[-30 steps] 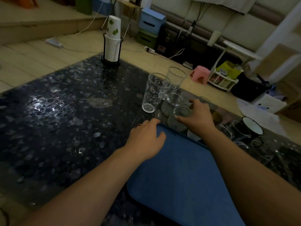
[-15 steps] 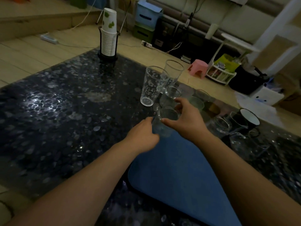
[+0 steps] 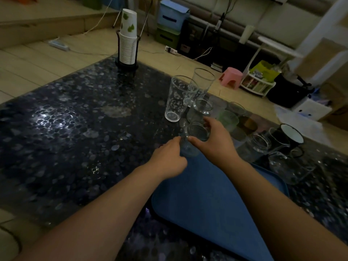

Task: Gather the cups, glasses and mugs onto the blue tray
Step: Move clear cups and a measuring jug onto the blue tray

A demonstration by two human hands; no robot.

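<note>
A blue tray (image 3: 205, 200) lies on the dark pebble-patterned table (image 3: 75, 132) in front of me. My right hand (image 3: 214, 142) grips a small clear glass (image 3: 195, 136) at the tray's far corner. My left hand (image 3: 167, 159) touches the same glass low on its left side, also resting on the tray's corner. Behind stand a tall printed glass (image 3: 178, 98), a tall plain glass (image 3: 202, 85) and a short glass (image 3: 202, 108). To the right are a green cup (image 3: 228, 119), a glass jar (image 3: 260, 142), a black mug (image 3: 291, 136) and a glass pitcher (image 3: 286, 166).
A stack of white paper cups (image 3: 128, 40) in a black holder stands at the table's far left corner. Beyond the table's far edge on the floor are a pink stool (image 3: 230, 78), a white rack (image 3: 258, 85) and storage boxes (image 3: 172, 16).
My right hand has lifted the small glass from the cluster and brought it towards me to the tray's far corner. My left hand has stayed at that corner, now touching the glass.
</note>
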